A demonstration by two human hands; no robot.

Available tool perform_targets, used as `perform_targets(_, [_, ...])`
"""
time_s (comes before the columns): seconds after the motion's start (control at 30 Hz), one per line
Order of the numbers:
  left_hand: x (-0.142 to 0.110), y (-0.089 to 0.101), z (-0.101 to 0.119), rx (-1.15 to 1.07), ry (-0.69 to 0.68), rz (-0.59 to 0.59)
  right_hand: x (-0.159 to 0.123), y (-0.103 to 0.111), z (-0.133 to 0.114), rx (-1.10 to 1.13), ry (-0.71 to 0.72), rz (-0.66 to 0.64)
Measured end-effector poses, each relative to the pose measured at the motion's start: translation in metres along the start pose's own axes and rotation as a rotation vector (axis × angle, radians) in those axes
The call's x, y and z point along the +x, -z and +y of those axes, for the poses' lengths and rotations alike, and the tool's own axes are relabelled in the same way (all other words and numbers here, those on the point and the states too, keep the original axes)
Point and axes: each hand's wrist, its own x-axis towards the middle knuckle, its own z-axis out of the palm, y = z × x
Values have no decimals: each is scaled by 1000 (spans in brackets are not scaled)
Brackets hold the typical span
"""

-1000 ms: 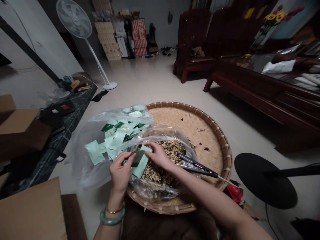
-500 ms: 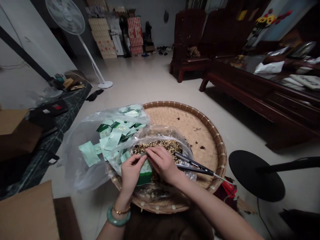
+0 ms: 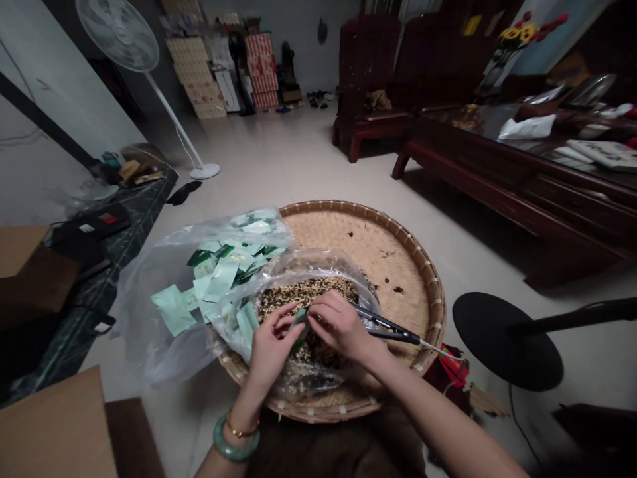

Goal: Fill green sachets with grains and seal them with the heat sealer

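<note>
A small green packet (image 3: 300, 327) is pinched between my left hand (image 3: 269, 348) and my right hand (image 3: 341, 323), right over a clear plastic bag of brown and pale loose bits (image 3: 318, 295). Both hands have their fingers closed on the packet, which is mostly hidden by them. The bag lies in a round woven bamboo tray (image 3: 413, 265). To the left, a second clear bag (image 3: 164, 312) holds several pale green packets (image 3: 219, 275). My left wrist wears a green bangle and a thin gold bracelet.
A dark long-handled tool (image 3: 393, 328) with a red plug end lies across the tray by my right wrist. A black round stand base (image 3: 507, 342) sits on the floor at right. Cardboard boxes (image 3: 54, 425) are at left, dark wooden furniture (image 3: 522, 179) at right, and a standing fan (image 3: 124, 33) behind.
The packet was held flat and face-up over the bag's left edge; now both hands have drawn together over the loose bits, and the packet is folded in between the fingers.
</note>
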Motion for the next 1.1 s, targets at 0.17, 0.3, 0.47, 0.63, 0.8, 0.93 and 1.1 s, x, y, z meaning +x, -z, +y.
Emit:
perform_targets(0.17, [-3,7,-4,248,-114,-82,-4,12,-3,199,-182,20])
perform_targets(0.3, [-4,5,-4,246,-178,-148,-9,16,-6,263,-401,-169])
perform_targets(0.47, [-2,6,-4,98,-54,-188,-19,18,-2,336,-602,-166])
perform_targets(0.63, [-1,11,-2,-13,15,-273,-22,23,-1,722,-698,-270])
perform_targets(0.8, [-2,12,-3,112,-103,-310,-23,26,4,779,-744,-431])
perform_targets(0.93, [0,20,-9,203,-140,-287,-25,24,9,776,-755,-381])
perform_targets(1.1, [-5,18,-6,575,-587,-19,-22,15,9,681,-863,-317])
